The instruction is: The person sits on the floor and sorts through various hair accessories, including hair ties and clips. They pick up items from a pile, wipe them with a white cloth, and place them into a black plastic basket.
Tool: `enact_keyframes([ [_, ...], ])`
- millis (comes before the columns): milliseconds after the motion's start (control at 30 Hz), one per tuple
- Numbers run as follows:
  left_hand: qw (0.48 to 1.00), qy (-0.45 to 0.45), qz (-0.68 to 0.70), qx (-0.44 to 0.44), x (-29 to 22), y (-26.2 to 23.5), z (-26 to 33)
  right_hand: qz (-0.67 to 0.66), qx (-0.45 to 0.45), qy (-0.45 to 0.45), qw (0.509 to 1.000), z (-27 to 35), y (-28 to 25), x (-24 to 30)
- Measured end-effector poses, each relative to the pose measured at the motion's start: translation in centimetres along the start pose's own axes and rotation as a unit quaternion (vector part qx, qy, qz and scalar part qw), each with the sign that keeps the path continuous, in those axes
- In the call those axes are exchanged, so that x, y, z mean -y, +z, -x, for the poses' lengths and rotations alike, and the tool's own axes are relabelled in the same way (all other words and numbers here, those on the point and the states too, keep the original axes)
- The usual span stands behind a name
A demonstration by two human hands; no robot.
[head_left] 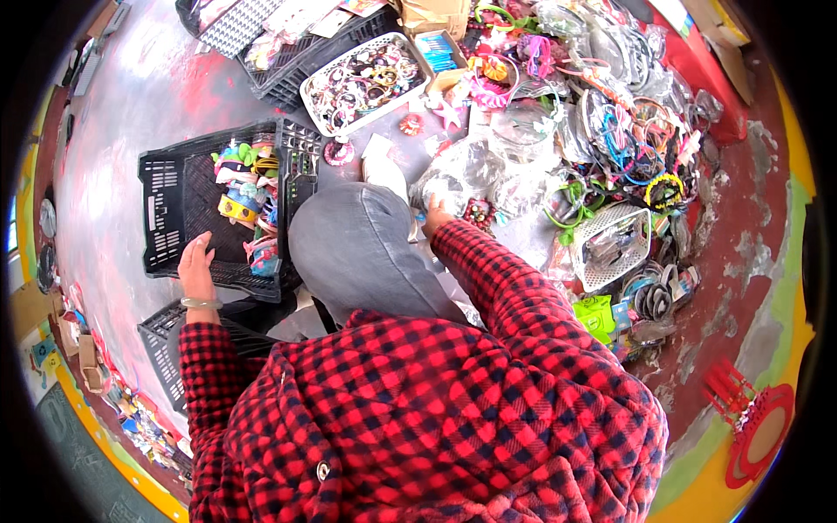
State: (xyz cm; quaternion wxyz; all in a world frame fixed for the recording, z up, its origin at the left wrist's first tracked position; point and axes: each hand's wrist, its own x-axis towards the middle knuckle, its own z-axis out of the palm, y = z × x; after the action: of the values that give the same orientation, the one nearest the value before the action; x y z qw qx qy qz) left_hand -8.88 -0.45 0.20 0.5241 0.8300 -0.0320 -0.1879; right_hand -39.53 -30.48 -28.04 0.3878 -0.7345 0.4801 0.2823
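Observation:
My left hand point(197, 268) is raised by the near left corner of a black plastic crate point(166, 205), its fingers stretched and nothing in it. Inside the crate, along its right side, lies a heap of colourful fabric hair accessories point(247, 187). To the right of my knee, my right hand point(436, 218) reaches down to clear plastic packaging point(462, 170). Its visible fingers are extended against the plastic; the sleeve covers part of the hand. Close to it is a dark red beaded hair tie point(479, 212).
A white basket point(324, 118) full of hair ties stands ahead, beside stacked black crates point(288, 83). A big pile of bagged headbands point(623, 131) spreads to the right, with a small white basket point(602, 277) at its near side. A red chair point(758, 431) stands far right.

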Motion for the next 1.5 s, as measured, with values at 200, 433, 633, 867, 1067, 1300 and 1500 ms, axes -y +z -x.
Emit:
enact_keyframes([
  [200, 0.999, 0.001, -0.036, 0.014, 2.1, -0.9, 0.2, 0.103, -0.079, -0.028, 0.991, 1.3, -2.6, 2.0],
  [433, 0.999, 0.007, -0.019, 0.04, 3.0, -0.3, 0.0, 0.14, -0.094, -0.082, 0.982, 2.3, -8.5, 0.7],
  [633, 0.998, 0.022, 0.026, 0.052, 1.5, 1.6, 0.0, -0.54, -0.053, -0.121, 0.831, 2.9, -13.7, -6.0],
  [867, 0.991, 0.086, 0.075, 0.069, -0.7, 2.6, 1.5, -0.736, 0.058, -0.256, 0.624, 10.4, -23.6, 1.2],
  [1067, 0.969, 0.209, 0.061, 0.116, -6.2, 3.1, 4.6, -0.705, 0.164, -0.307, 0.619, 21.1, -27.8, 14.4],
  [1300, 0.928, 0.271, 0.224, 0.127, -11.5, 0.1, 7.3, -0.391, 0.097, -0.544, 0.736, 28.7, -21.2, 29.9],
  [1500, 0.887, 0.319, 0.312, 0.115, -13.4, -0.6, 6.1, -0.164, -0.24, -0.631, 0.719, 29.6, -13.9, 35.2],
])
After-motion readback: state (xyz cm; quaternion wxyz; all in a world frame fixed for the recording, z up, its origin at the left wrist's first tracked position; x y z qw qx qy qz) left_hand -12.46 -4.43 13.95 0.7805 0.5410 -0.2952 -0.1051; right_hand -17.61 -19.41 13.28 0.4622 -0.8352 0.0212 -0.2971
